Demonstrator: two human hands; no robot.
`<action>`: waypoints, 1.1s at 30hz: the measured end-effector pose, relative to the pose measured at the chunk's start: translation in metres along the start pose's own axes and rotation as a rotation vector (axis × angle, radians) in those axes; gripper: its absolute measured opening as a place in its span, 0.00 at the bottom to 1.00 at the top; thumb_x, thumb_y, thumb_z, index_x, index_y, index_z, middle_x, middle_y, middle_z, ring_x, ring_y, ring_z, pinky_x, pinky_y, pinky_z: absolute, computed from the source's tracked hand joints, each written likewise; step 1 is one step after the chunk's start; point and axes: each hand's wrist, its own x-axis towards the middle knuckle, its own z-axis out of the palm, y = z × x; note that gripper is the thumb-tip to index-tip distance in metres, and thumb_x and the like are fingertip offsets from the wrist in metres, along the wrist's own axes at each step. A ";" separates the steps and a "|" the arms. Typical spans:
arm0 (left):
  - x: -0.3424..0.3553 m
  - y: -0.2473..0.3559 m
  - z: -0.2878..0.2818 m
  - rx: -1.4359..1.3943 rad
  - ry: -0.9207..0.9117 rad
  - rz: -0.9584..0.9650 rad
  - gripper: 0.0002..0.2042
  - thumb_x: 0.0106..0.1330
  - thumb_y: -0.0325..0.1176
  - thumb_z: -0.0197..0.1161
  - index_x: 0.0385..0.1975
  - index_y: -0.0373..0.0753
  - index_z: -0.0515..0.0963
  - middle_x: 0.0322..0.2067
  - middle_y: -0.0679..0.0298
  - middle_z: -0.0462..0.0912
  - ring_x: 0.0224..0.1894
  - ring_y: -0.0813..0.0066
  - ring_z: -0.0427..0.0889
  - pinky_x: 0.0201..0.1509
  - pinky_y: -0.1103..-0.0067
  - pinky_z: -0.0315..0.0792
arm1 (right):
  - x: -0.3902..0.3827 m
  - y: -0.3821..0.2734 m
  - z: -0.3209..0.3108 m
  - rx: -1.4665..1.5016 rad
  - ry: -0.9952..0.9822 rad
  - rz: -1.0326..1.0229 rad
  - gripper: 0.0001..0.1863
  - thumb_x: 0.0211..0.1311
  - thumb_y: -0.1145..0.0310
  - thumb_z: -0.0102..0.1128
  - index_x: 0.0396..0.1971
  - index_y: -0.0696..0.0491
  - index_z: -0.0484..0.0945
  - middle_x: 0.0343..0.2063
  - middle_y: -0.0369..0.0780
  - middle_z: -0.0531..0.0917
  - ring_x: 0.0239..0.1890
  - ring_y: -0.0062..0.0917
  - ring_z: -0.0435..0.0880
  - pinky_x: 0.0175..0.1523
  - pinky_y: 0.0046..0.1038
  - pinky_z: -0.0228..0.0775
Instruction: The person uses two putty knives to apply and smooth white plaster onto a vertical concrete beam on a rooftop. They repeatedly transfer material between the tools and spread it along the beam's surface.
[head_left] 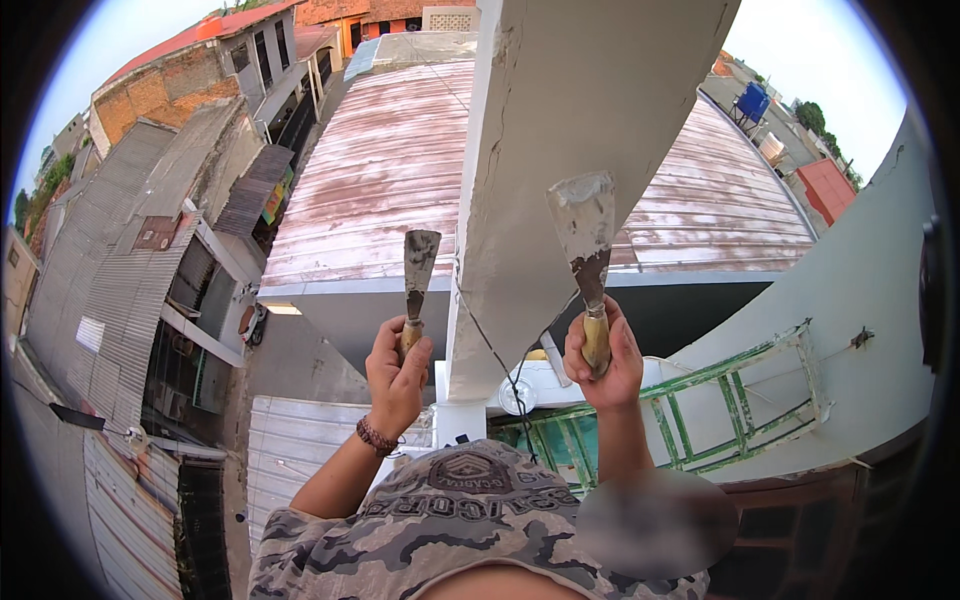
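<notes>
My left hand (pixel 397 372) is wrapped round the wooden handle of a narrow putty knife (pixel 420 265), whose blade points up and is smeared with grey and dark stains. In my right hand (pixel 606 362) is a wider putty knife (pixel 585 225), also held upright by its pale wooden handle. Its blade carries whitish dried filler and a dark rusty patch near the handle. Between and beyond the hands rises a white concrete beam (pixel 560 110), cracked along its left edge. The wider blade appears in front of the beam's face; I cannot tell whether it touches.
A green, paint-spattered metal ladder (pixel 740 405) lies at the right by a curved white wall (pixel 850 300). Dark cables (pixel 490 345) hang below the beam. Rusty corrugated roofing (pixel 370 180) spreads behind it. Far down at the left lie a lane (pixel 300 355) and grey roofs (pixel 130 270).
</notes>
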 end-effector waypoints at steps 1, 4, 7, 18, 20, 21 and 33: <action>0.004 0.002 -0.002 -0.039 0.005 0.002 0.12 0.66 0.28 0.58 0.47 0.33 0.69 0.24 0.72 0.71 0.19 0.91 0.65 0.19 0.90 0.59 | 0.009 -0.005 0.002 -0.092 0.010 0.000 0.22 0.71 0.64 0.42 0.60 0.58 0.61 0.33 0.46 0.77 0.19 0.21 0.71 0.23 0.19 0.63; 0.016 0.007 -0.003 -0.034 0.041 0.050 0.12 0.67 0.32 0.57 0.46 0.35 0.68 0.20 0.71 0.70 0.15 0.89 0.64 0.15 0.89 0.58 | 0.032 -0.015 0.012 -0.437 -0.042 -0.157 0.22 0.70 0.65 0.43 0.59 0.60 0.63 0.35 0.46 0.78 0.21 0.21 0.72 0.24 0.19 0.63; 0.023 0.010 -0.005 -0.133 0.037 0.043 0.12 0.66 0.32 0.57 0.46 0.35 0.68 0.20 0.71 0.70 0.15 0.89 0.65 0.15 0.89 0.59 | 0.052 -0.026 0.024 -0.777 -0.062 -0.392 0.20 0.68 0.70 0.48 0.58 0.61 0.64 0.37 0.45 0.77 0.27 0.20 0.74 0.27 0.19 0.64; 0.037 0.009 -0.010 -0.347 0.017 0.010 0.11 0.67 0.28 0.56 0.47 0.34 0.68 0.23 0.72 0.70 0.17 0.90 0.64 0.17 0.90 0.58 | 0.122 -0.068 0.048 -2.016 -0.084 -1.228 0.14 0.58 0.75 0.61 0.44 0.59 0.75 0.39 0.46 0.77 0.38 0.35 0.78 0.42 0.30 0.71; 0.040 0.004 -0.013 -0.361 0.009 -0.002 0.12 0.67 0.29 0.56 0.47 0.34 0.68 0.23 0.72 0.70 0.17 0.90 0.64 0.17 0.89 0.58 | 0.127 -0.071 0.048 -2.067 -0.078 -1.267 0.14 0.57 0.75 0.61 0.44 0.58 0.76 0.39 0.45 0.77 0.38 0.36 0.77 0.41 0.31 0.71; 0.041 0.002 -0.013 -0.367 0.014 -0.013 0.12 0.67 0.29 0.56 0.47 0.34 0.68 0.23 0.72 0.70 0.17 0.90 0.64 0.17 0.89 0.58 | 0.132 -0.074 0.048 -2.087 -0.088 -1.287 0.14 0.57 0.75 0.62 0.44 0.58 0.76 0.39 0.45 0.77 0.38 0.36 0.77 0.41 0.32 0.71; 0.051 -0.011 -0.012 -0.361 0.052 -0.051 0.10 0.66 0.28 0.55 0.46 0.35 0.67 0.21 0.71 0.69 0.15 0.89 0.64 0.15 0.89 0.58 | 0.155 -0.092 0.028 -2.145 -0.110 -1.322 0.18 0.53 0.78 0.65 0.46 0.54 0.78 0.41 0.43 0.77 0.37 0.36 0.77 0.41 0.32 0.71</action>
